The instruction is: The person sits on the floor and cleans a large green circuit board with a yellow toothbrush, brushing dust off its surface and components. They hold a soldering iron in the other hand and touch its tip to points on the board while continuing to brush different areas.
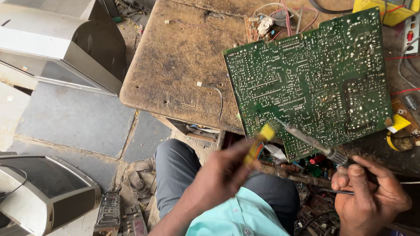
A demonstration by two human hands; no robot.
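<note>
My right hand (pixel 372 196) grips the soldering iron (pixel 306 137), tip on the tilted circuit board (pixel 306 78); left hand (pixel 218 175) pinches a yellow-tipped tool (pixel 259 142) beside it.

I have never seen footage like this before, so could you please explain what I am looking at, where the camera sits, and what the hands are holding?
There is one picture, taken from a camera worn on a person's head, looking down at their own two bare hands and lap.

The left hand holds a small yellow and orange tool in its fingers; it is blurred, so I cannot tell its exact kind. The right hand grips a soldering iron, whose metal tip rests near the lower edge of a large green circuit board, turned solder side up.

The board lies on a worn wooden workbench, with loose wires and a yellow box behind it. On the stone floor at left stand two old television sets, one at the top and one at the bottom.
</note>
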